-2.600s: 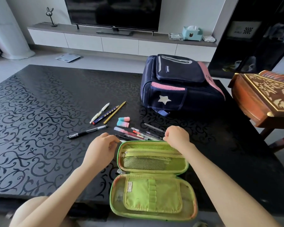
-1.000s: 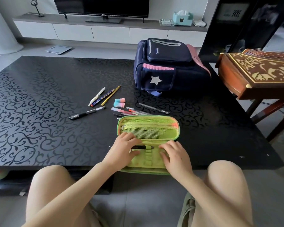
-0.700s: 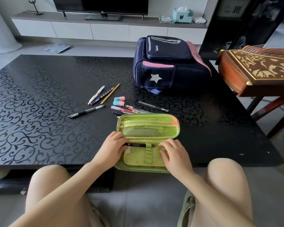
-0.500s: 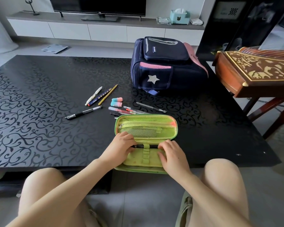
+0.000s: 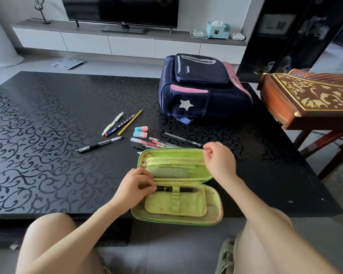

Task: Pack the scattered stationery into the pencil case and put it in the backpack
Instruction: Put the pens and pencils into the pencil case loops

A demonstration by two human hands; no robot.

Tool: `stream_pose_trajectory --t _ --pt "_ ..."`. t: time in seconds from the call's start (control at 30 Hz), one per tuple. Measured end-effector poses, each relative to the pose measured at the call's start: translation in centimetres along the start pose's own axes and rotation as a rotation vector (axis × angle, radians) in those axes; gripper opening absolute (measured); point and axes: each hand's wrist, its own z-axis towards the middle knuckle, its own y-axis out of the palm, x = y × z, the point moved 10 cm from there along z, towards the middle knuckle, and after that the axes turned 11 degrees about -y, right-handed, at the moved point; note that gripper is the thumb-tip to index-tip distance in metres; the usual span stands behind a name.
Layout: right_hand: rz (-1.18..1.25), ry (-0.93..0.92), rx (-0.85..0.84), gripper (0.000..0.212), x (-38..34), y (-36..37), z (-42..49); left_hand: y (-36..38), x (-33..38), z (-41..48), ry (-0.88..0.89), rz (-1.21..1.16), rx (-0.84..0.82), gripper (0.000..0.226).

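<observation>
A green pencil case (image 5: 174, 167) lies open at the table's near edge. A black pen (image 5: 183, 189) sits under the elastic loop in its lower half. My left hand (image 5: 134, 185) pinches that pen's left end. My right hand (image 5: 220, 161) hovers over the lid's far right corner with its fingers curled, and I see nothing in them. Beyond the case lie a black pen (image 5: 99, 144), a white pen (image 5: 112, 123), two pencils (image 5: 127, 123), a pink-blue eraser (image 5: 140, 131), several coloured pens (image 5: 147, 142) and a clear pen (image 5: 182, 139). The navy backpack (image 5: 196, 91) lies closed behind them.
The black patterned table (image 5: 48, 135) stretches far to the left. A carved wooden instrument (image 5: 305, 95) on a stand juts in at the right, close to the backpack. My knees are just below the table's near edge.
My right hand has lifted off the case's lower half and moved up to the lid's far right corner. My left hand stays on the black pen, which now sits through the loop.
</observation>
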Motion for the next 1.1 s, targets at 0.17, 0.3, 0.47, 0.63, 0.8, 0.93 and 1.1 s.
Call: stream_pose_trajectory --t 0.17,0.3,0.47,0.63,0.8,0.93,1.1 --pt "-0.121 0.14 -0.361 0.031 3.4 7.0 6.3 0.4 0.0 0.0 0.026 -0.029 0.005 0.01" --pt "-0.204 0.201 -0.464 0.023 4.5 9.4 8.1 0.8 -0.1 0.1 0.028 -0.024 0.003 0.012" --pt "-0.126 0.201 -0.318 0.018 3.0 6.6 8.1 0.5 -0.4 0.1 0.007 -0.06 -0.013 0.011" --pt "0.292 0.125 -0.122 0.012 -0.7 0.6 3.7 0.0 -0.4 0.0 0.002 -0.066 -0.017 0.009" --pt "0.634 0.178 -0.216 0.004 -3.1 -0.7 -3.0 -0.1 -0.1 -0.3 -0.003 -0.012 -0.034 0.009" --pt "0.794 0.299 -0.284 0.005 -3.7 0.5 -7.7 0.0 0.2 -0.7 -0.041 0.034 -0.086 0.013" --pt "1.05 0.417 -0.3 0.008 -6.5 3.2 -11.0 -2.8 3.1 -1.9 -0.111 0.082 0.159 0.015"
